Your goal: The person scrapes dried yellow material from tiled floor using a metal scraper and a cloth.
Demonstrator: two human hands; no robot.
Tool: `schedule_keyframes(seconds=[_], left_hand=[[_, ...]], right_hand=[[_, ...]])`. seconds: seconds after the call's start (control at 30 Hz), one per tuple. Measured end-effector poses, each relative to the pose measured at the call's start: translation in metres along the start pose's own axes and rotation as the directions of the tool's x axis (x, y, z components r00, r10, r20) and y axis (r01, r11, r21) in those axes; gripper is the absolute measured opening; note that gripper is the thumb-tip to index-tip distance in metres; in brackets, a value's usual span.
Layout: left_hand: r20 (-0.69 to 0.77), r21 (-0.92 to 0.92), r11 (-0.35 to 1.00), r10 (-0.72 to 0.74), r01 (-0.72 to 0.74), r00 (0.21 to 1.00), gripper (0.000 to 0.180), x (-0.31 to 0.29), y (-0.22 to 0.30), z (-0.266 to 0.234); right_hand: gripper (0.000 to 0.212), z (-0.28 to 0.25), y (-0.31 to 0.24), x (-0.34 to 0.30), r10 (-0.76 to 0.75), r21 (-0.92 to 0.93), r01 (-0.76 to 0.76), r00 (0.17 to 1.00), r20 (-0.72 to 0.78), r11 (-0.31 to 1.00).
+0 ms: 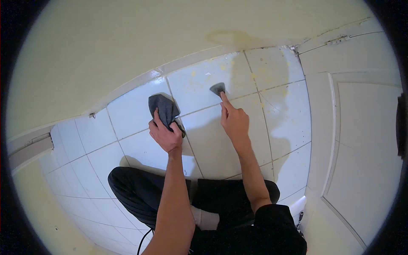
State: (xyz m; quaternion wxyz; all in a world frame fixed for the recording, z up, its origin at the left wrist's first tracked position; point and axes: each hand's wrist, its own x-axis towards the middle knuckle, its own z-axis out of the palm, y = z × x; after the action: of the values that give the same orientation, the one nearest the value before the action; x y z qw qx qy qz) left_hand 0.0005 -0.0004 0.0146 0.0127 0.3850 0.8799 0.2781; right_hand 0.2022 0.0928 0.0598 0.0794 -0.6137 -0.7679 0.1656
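Note:
My left hand (165, 132) rests on a dark grey cloth (162, 106), which lies bunched on the white floor tiles (140, 91) with my fingers closed on its near part. Farther right, my right hand (235, 121) grips a scraper (217, 88) with a flared greyish blade. My index finger stretches along it toward the blade; the handle is mostly hidden in my fist. The blade is at the tiles, near yellowish spots (222, 67) that dot the floor beyond it.
A cream wall (127, 42) with a baseboard (187, 59) runs along the far side. To the right stands a pale panelled door (369, 140). My crossed legs in black trousers (140, 187) are close below my hands. A thin black cable (143, 241) lies at the lower left.

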Motion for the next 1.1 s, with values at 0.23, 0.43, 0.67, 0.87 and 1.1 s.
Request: schedule_keyframes(seconds=[0.23, 0.43, 0.67, 0.87, 1.1], left_hand=[[-0.033, 0.009, 1.0, 0.022, -0.022, 0.999, 0.07, 0.002, -0.005, 0.001], [-0.034, -0.009, 1.0, 0.013, -0.013, 0.999, 0.069, 0.002, -0.005, 0.002], [-0.023, 0.002, 1.0, 0.001, -0.001, 1.0, 0.07, 0.001, -0.005, 0.001], [-0.019, 0.02, 1.0, 0.002, -0.002, 1.0, 0.069, 0.002, -0.003, -0.002], [-0.026, 0.0, 0.999, 0.033, -0.033, 0.999, 0.069, 0.001, -0.005, 0.003]], right_hand=[[0.044, 0.022, -0.013, 0.0, 0.02, 0.101, -0.024, 0.999, 0.05, 0.995], [0.041, 0.016, -0.015, -0.007, 0.009, 0.147, -0.01, 1.0, 0.009, 0.989], [0.049, 0.009, -0.009, -0.01, 0.015, 0.182, -0.045, 0.986, 0.164, 0.982], [0.05, 0.015, -0.013, -0.006, 0.036, 0.155, -0.063, 0.984, 0.174, 0.986], [0.05, 0.02, -0.014, -0.003, 0.067, 0.269, -0.108, 0.986, 0.156, 0.957]])
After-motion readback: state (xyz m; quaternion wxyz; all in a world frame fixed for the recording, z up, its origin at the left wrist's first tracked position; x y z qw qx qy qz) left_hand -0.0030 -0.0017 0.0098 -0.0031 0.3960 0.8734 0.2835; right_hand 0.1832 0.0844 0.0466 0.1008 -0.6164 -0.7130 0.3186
